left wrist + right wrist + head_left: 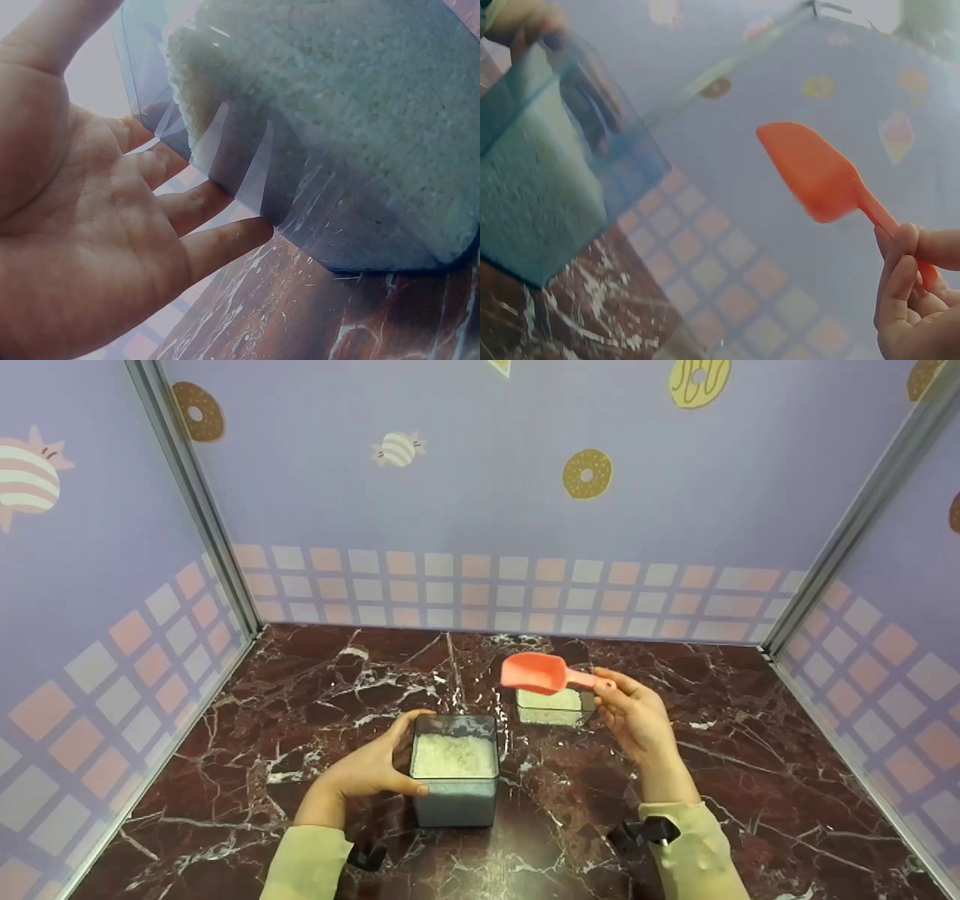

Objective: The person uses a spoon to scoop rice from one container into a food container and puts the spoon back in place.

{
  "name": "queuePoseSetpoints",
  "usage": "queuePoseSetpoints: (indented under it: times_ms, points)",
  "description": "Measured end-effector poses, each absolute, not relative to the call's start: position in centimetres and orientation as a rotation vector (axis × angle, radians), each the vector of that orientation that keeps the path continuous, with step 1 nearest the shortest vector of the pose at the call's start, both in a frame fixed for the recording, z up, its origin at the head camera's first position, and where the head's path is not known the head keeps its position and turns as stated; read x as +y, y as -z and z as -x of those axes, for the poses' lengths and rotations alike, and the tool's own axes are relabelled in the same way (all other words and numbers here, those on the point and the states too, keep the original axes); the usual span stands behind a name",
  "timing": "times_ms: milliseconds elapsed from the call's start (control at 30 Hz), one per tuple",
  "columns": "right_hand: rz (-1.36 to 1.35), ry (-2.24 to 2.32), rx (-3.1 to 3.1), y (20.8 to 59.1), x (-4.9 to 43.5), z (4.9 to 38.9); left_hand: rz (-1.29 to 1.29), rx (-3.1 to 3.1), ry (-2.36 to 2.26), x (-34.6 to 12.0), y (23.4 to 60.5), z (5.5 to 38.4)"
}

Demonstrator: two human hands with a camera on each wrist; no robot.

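A clear, bluish square container (455, 804) of white rice (454, 756) stands on the table in front of me. My left hand (373, 765) grips its left side, thumb at the front and fingers towards the back. Through the left wrist view, the fingers (214, 244) touch the clear wall. My right hand (639, 718) pinches the handle of an orange-red scoop (534, 673), raised with its bowl pointing left. No rice shows in that bowl. Below and behind the scoop is a smaller clear box (551, 717) with rice, partly hidden by it.
The dark red marbled tabletop (337, 795) runs to a patterned purple back wall (480, 487). Side walls with grey metal corner posts (201, 502) close in both sides. Small white specks lie on the table between the containers.
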State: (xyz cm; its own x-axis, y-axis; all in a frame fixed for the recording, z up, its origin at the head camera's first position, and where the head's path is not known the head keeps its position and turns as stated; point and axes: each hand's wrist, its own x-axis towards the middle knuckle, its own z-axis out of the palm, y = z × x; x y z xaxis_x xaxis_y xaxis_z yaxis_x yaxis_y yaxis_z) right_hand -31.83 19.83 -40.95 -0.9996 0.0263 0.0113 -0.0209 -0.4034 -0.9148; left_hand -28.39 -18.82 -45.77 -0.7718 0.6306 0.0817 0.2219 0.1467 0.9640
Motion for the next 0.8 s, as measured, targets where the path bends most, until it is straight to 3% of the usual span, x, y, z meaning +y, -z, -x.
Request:
queuePoseSetpoints:
  times_ms: [533, 800]
  points:
    - [-0.364, -1.885, -2.267, 38.3, 14.2, 26.7, -0.831, 2.096, -1.661, -18.8, 45.8, 28.5]
    - [-0.661, -1.281, -2.404, 36.8, 10.8, 25.3, -0.831, 2.119, -1.652, -18.9, 45.8, 28.5]
